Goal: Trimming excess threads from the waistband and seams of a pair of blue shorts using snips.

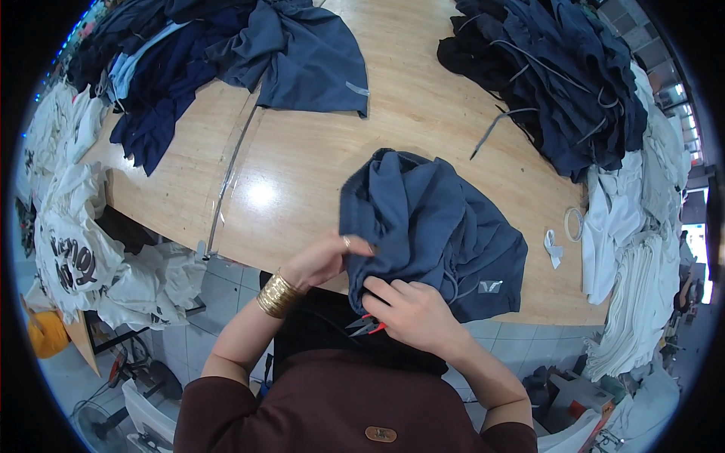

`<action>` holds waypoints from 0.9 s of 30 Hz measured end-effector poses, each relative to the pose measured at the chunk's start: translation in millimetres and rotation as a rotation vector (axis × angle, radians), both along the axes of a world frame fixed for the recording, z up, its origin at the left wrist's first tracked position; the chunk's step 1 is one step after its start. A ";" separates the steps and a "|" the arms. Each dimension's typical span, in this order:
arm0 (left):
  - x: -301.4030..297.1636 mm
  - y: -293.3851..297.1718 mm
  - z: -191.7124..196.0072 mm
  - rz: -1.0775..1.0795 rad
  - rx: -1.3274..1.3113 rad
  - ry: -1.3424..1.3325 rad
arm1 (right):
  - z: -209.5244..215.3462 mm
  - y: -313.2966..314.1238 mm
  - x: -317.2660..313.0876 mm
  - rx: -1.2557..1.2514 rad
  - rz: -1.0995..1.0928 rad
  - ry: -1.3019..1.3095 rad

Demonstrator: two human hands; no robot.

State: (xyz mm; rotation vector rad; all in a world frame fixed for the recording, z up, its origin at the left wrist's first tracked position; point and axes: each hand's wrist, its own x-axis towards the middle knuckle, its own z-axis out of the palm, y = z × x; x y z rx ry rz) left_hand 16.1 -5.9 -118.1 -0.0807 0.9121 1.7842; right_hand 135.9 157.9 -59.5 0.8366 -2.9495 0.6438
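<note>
A pair of blue-grey shorts (423, 219) lies bunched at the table's near edge, with a gathered waistband, a drawstring and a small light patch on one leg. My left hand (321, 260) grips the waistband at its left side, thumb on top and the other fingers hidden under the cloth. My right hand (415, 313) is closed at the near edge of the shorts, its fingertips against the fabric. Thread snips (368, 325) with red handles and dark blades stick out from under that hand, pointing left.
On the wooden table (302, 166), dark garments (174, 68) are heaped far left, and a pile of navy garments (551, 83) with loose cords lies far right. White garments (75, 234) hang at the left; folded white cloth (630, 294) lies right, near a tape roll (574, 224).
</note>
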 end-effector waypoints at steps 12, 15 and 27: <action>2.4 -0.5 5.4 0.328 0.404 -0.126 | 15.5 20.2 -16.6 -0.598 -0.573 0.014; 1.8 1.5 11.6 0.301 0.439 -0.210 | 13.5 18.7 -21.9 -0.902 -0.886 -0.227; 17.7 4.8 -1.2 0.252 0.293 -0.256 | 6.0 9.8 -41.0 -1.164 -0.892 -0.316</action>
